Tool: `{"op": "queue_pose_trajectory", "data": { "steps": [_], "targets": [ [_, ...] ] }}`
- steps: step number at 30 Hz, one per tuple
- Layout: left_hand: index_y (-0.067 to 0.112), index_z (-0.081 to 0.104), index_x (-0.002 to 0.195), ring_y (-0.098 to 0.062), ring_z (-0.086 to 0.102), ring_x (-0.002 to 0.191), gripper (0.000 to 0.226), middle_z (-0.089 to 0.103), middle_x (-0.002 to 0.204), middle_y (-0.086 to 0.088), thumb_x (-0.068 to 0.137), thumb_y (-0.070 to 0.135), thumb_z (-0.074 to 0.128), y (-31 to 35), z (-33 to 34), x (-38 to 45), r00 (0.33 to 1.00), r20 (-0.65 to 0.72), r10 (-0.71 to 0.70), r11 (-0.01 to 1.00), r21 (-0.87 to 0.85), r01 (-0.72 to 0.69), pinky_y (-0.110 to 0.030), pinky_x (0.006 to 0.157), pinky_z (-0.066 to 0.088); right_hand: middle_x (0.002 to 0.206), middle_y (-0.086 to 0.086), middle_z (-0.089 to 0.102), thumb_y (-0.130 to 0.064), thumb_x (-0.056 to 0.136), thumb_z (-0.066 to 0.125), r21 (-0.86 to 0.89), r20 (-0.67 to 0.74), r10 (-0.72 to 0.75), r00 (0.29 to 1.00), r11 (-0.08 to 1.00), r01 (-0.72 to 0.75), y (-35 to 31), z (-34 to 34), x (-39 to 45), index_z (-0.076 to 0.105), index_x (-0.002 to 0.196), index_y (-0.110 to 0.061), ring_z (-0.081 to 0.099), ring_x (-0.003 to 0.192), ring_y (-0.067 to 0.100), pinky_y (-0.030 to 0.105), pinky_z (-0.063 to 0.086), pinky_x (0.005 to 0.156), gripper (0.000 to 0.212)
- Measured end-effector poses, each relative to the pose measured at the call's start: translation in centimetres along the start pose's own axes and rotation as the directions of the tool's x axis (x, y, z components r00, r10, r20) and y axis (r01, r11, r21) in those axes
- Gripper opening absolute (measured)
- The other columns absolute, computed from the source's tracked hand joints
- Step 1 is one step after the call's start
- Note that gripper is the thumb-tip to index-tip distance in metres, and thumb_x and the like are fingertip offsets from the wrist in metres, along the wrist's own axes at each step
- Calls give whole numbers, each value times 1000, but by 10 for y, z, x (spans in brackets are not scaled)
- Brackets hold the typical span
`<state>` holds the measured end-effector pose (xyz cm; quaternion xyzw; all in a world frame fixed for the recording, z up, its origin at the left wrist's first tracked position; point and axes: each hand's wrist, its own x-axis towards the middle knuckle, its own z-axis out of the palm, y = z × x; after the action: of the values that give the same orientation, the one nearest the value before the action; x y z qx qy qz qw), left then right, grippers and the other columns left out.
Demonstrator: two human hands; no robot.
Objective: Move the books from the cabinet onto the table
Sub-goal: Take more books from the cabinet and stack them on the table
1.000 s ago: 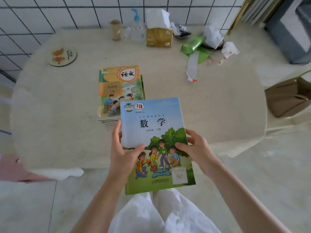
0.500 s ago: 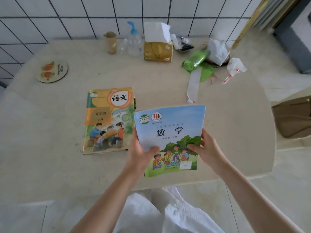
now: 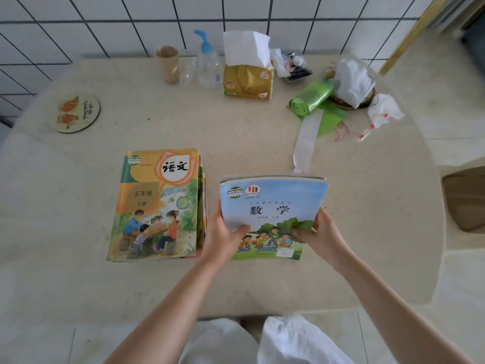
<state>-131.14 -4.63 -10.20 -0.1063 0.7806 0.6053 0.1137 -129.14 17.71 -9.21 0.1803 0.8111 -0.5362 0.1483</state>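
White-tiled wall and a round beige stone table (image 3: 236, 132) frame the scene. At the table's centre, a thin blue-and-green paperback maths textbook (image 3: 273, 206), its cover showing cartoon children, is gripped at both lower edges by the left hand (image 3: 223, 236) and right hand (image 3: 321, 235). At its nine o'clock, a stack of orange-covered textbooks (image 3: 157, 203) lies flat.

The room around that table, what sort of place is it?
Probably a home dining or kitchen corner. The beige table stands against a white tiled wall and carries household bits: a tissue pack, a pump bottle and a roll of green bags, beside children's schoolbooks.
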Motion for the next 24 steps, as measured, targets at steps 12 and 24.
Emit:
{"op": "queue_pose_trajectory", "data": {
  "steps": [12, 24],
  "targets": [
    [24, 51, 118, -15, 65, 101, 62, 66, 109, -1, 70, -4, 79, 16, 7, 6, 992, 5, -125, 983, -135, 125, -15, 69, 54, 115, -4, 66, 4, 85, 64, 114, 63, 14, 998, 993, -21, -14, -9, 10, 49, 114, -47, 65, 105, 18, 47, 53, 92, 61],
    [23, 57, 116, -21, 69, 94, 66, 71, 105, 1, 60, 11, 90, 43, -109, 16, 954, -96, -285, 933, -255, 253, -40, 78, 60, 119, 0, 65, -13, 88, 66, 171, 213, -11, 977, 985, -26, -118, 45, 8, 52, 124, -29, 68, 103, 19, 45, 60, 78, 42]
  ]
}}
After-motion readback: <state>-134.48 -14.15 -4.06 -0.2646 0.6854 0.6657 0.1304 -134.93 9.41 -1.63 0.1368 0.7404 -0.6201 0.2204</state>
